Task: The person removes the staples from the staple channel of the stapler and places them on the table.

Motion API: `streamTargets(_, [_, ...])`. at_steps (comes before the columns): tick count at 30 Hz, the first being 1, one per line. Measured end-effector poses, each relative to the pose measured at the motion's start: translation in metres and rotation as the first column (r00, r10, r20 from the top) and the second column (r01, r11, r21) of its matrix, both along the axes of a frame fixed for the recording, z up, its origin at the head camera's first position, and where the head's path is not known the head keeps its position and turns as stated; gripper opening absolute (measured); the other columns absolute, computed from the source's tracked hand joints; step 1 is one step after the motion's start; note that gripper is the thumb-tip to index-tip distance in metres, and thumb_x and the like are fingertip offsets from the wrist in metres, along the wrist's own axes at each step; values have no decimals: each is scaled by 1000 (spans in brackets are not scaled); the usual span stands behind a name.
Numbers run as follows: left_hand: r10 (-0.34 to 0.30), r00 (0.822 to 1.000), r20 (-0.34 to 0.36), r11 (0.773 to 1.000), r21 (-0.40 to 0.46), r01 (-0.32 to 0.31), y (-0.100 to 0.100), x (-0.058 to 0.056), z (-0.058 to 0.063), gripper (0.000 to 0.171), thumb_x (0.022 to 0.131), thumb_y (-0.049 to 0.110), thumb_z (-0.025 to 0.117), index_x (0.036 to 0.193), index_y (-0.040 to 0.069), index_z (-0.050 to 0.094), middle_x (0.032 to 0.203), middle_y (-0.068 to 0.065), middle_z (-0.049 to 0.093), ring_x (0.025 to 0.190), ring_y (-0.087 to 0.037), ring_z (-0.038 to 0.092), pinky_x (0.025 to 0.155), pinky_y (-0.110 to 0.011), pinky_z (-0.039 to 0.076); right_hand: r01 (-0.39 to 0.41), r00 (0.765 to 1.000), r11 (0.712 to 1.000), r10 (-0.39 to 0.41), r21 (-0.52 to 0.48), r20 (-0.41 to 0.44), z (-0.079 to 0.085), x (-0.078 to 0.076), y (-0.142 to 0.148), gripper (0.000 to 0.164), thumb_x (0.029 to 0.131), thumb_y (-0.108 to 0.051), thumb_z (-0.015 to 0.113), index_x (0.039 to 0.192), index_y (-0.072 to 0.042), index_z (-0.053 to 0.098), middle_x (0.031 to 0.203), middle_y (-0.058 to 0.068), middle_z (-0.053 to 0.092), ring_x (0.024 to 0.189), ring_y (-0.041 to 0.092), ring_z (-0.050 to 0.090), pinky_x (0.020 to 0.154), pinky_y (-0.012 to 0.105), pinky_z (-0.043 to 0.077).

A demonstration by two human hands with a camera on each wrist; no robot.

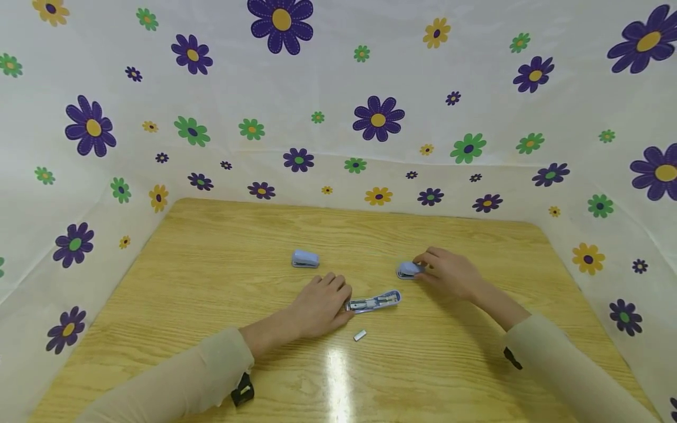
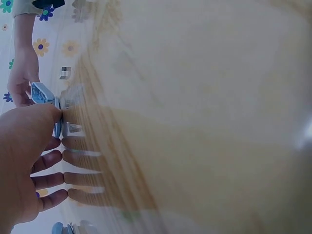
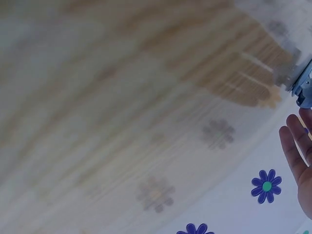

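In the head view my left hand [image 1: 324,302] rests low on the table, gripping the left end of an opened pale blue stapler [image 1: 374,301] between thumb and fingers. Metal parts show along its inside. The left wrist view has the thumb of that hand [image 2: 29,151] against the stapler [image 2: 42,93], the other fingertips on the tabletop. To the right, my right hand [image 1: 446,273] pinches a small blue stapler [image 1: 407,270] at its right end. In the right wrist view this stapler [image 3: 304,88] is at the edge, above the fingers [image 3: 292,146].
Another small blue stapler [image 1: 305,258] stands behind my left hand. A short strip of staples [image 1: 360,335] lies in front of the opened stapler. The glossy wooden table [image 1: 238,235] is surrounded by a white flower-patterned sheet [image 1: 328,76].
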State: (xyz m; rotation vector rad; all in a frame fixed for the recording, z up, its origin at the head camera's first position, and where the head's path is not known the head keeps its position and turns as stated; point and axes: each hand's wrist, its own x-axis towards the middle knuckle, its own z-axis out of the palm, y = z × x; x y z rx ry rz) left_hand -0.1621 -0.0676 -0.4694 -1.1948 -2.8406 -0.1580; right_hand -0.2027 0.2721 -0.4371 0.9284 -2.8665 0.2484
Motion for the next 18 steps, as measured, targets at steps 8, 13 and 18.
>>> streamTargets(8, [5,1000,21,1000,30,-5,-1,0,-2,30,104,49,62,104,19,61,103,1,59,96,-17,55,82,-33,45,28,999,999,-28,-19,-30,-1,25,27,24,91,-19,83,112,-10,75,99,1,73,87,18,72,70,35,59])
streamTargets(13, [30,998,58,999,42,-32,1,0,-1,35,100,53,61,104,18,59,101,2,58,94,-17,53,81,-33,44,14,995,999,-17,-38,-101,-5,39,41,25,87,-18,86,109,-11,76,95,-1,71,80,13,69,64,29,56])
streamTargets(18, [52,993,104,996,69,-59,9,4,6,46,94,56,60,116,16,61,109,0,63,100,-18,56,86,-37,48,6,987,999,-15,-53,-157,-8,52,49,28,81,-17,90,105,-12,76,92,-3,71,77,11,69,62,26,55])
